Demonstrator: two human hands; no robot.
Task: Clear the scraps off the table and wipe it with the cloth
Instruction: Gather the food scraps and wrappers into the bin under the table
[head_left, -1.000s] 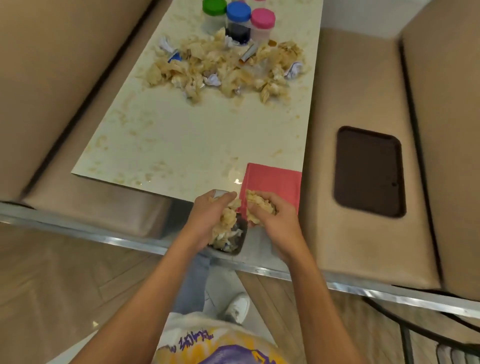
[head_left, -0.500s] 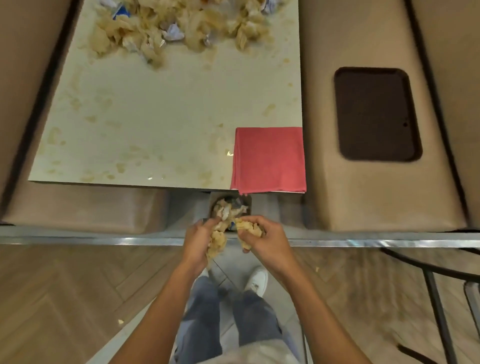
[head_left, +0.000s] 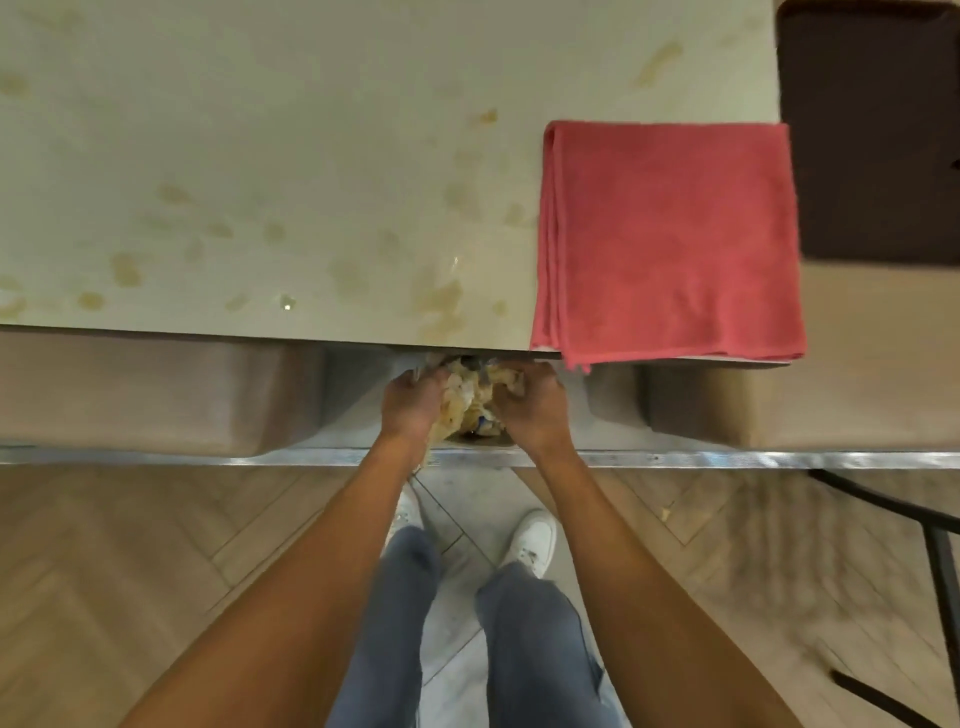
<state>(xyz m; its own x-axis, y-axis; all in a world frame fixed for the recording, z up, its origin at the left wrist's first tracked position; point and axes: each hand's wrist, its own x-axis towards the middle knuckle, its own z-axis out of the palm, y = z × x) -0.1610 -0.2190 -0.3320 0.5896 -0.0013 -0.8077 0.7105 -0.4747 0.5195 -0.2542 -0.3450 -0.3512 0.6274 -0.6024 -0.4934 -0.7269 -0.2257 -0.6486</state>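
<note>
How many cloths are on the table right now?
1: the red cloth lies folded at the table's near right corner, slightly overhanging its edge. The table's far end is out of view.

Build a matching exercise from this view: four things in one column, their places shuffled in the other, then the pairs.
Things
1. red cloth
2. scraps
3. brown tray
4. white shoe

Places
A. on the floor
B. on the bench seat right of the table
C. gripped between the left hand and right hand, below the table edge
D. on the table's near right corner, overhanging its edge

Pairs: 1-D, 2-C, 3-B, 4-A
</note>
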